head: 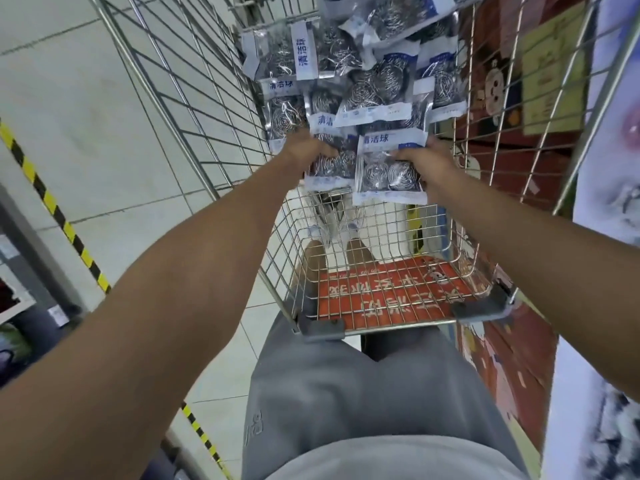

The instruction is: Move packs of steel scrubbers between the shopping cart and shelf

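Observation:
Both my arms reach down into a wire shopping cart (pixel 221 143). My left hand (pixel 304 148) grips a clear pack of steel scrubbers (pixel 332 168) by its left edge. My right hand (pixel 429 161) grips another pack of steel scrubbers (pixel 388 174) with a white and blue label, fingers curled over its right side. Both packs lie at the near end of a pile of several more scrubber packs (pixel 374 77) that fills the far part of the cart. No shelf is plainly visible.
The cart's folded child seat with a red sign (pixel 391 292) is just in front of my body. Pale floor tiles and a yellow-black hazard stripe (pixel 52 202) lie to the left. Colourful packaged goods (pixel 547 71) stand to the right beyond the cart wall.

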`<action>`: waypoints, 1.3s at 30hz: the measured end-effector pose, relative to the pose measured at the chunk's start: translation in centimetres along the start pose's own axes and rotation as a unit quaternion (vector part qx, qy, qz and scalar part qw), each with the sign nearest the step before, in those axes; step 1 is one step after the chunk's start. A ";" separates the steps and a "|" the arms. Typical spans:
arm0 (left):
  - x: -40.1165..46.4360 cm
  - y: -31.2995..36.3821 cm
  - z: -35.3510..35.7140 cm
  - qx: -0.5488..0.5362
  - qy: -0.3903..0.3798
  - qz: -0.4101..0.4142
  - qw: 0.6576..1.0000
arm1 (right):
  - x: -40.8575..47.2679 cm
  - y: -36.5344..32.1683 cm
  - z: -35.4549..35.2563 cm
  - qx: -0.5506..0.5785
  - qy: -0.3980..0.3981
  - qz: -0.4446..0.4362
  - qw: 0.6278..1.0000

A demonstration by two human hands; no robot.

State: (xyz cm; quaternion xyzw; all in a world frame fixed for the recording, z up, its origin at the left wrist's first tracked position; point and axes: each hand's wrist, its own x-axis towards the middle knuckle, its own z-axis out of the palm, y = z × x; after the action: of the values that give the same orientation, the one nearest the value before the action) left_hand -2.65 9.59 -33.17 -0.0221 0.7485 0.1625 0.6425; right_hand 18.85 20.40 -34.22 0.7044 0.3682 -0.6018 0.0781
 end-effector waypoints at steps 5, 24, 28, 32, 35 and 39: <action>-5.4 -3.1 1.0 -0.089 -0.034 -0.027 0.995 | -5.0 1.9 -2.0 0.045 -0.002 -0.006 0.999; -30.6 -9.5 1.7 -0.090 -0.076 0.209 0.971 | -31.1 9.1 -8.4 0.213 0.065 -0.170 0.960; -33.7 -12.3 2.3 -0.112 -0.158 0.201 0.960 | -35.5 13.9 -9.1 0.278 0.070 -0.194 0.938; -35.9 -14.6 3.7 -0.114 -0.250 0.217 0.937 | -39.6 19.5 -10.3 0.311 0.111 -0.198 0.923; -37.8 -15.6 6.0 -0.074 -0.276 0.224 0.932 | -41.8 23.2 -11.4 0.338 0.131 -0.197 0.911; -39.5 -16.4 10.1 -0.025 -0.310 0.218 0.925 | -44.1 28.3 -13.3 0.392 0.155 -0.196 0.885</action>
State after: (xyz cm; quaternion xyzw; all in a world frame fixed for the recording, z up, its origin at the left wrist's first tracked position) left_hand 17.78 -10.15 0.31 0.1773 0.4943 0.3157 0.7903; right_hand 46.48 -11.25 -0.25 0.6750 0.2401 -0.5835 -0.3823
